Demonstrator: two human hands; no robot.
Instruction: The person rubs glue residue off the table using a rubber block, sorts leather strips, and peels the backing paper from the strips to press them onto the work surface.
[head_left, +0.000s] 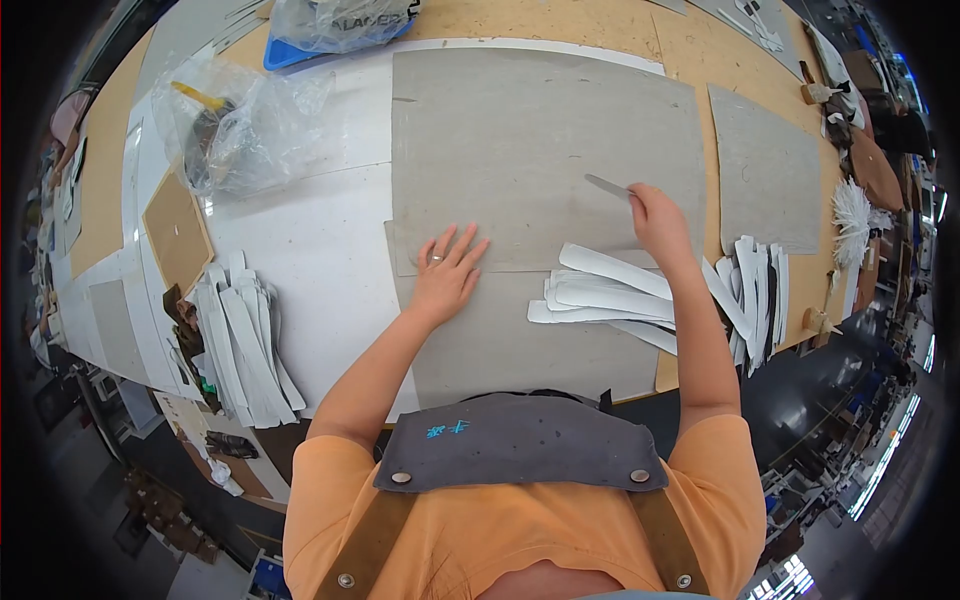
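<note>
Gripping a thin blade, the right hand is closed around its near end and points it to the left above the large grey board; whether the blade meets the surface cannot be told. The board lies in the middle of the table, overlapping a second grey board on the near side. The left hand grasps nothing: it rests with fingers spread on the near left part of the large board.

Just nearer than the right hand, partly under the forearm, white strips lie loosely fanned. More strips stand out in a bundle at the near right edge, and a thick pile sits at the near left. The work looks to be under way: the strips are already separate pieces sorted into groups, yet none lies under the blade. Which groups are finished and which remain cannot be told from their look.

Farther out, a clear plastic bag lies at the far left, a blue tray beyond it, and another grey board to the right.
</note>
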